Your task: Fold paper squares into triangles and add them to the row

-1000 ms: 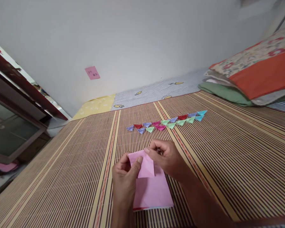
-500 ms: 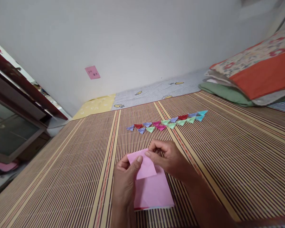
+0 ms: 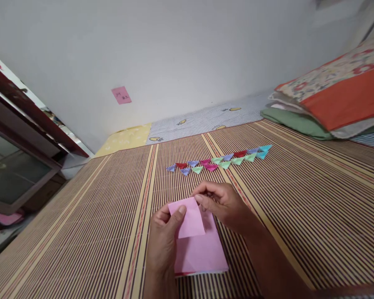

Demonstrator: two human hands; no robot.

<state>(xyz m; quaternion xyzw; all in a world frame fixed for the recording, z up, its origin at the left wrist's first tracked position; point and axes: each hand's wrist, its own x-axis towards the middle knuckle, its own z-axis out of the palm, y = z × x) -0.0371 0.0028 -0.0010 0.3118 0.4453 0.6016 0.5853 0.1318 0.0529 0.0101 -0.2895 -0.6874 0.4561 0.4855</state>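
Observation:
A small pink paper square (image 3: pixel 191 220) is held up in front of me. My left hand (image 3: pixel 166 228) grips its left side, thumb flat on the face and fingers behind. At the top right corner, my right hand (image 3: pixel 220 203) pinches the sheet between thumb and index finger. Beneath it lies a stack of paper (image 3: pixel 202 255) with a pink sheet on top and other colours along its front edge. Beyond my hands, several small folded paper triangles (image 3: pixel 211 167) in purple, red, green, magenta and blue form two rows on the striped mat (image 3: pixel 112 220).
Folded bedding (image 3: pixel 345 97) in orange, floral and green is piled at the right. A pink note (image 3: pixel 121 95) sticks to the white wall (image 3: pixel 187 54). Patterned cloth (image 3: pixel 193 120) shows along the wall's foot. A cabinet (image 3: pixel 15 166) with a glass pane stands at the left.
My right thumb and index finger have shifted slightly on the paper's top right corner. The paper square has moved down a little. The triangles stay in place.

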